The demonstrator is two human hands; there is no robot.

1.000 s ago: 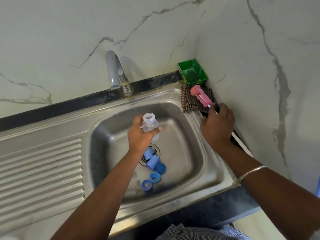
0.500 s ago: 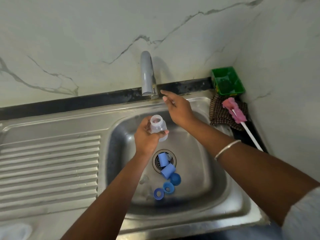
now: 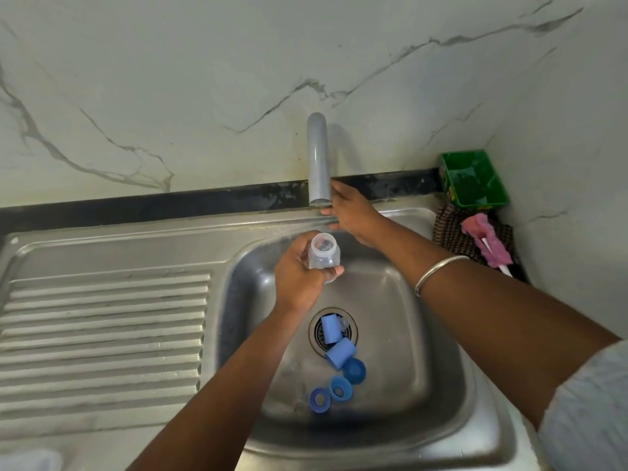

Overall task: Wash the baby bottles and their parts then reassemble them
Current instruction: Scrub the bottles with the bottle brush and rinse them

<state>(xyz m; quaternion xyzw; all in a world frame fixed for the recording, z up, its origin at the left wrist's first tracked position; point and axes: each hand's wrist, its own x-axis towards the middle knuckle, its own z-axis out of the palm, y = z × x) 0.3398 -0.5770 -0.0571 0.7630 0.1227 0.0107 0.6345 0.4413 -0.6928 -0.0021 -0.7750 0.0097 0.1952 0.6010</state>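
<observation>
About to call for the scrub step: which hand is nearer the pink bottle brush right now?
Right. The right hand is up at the tap, left of the pink bottle brush; the left hand holds the clear bottle over the basin, farther left.

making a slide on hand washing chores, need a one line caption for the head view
Left hand holds an open baby bottle over the sink while the right hand reaches the tap.

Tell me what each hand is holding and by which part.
The left hand grips the clear plastic baby bottle round its body, open mouth up. The right hand is at the grey tap; whether it grips anything cannot be told.
</observation>
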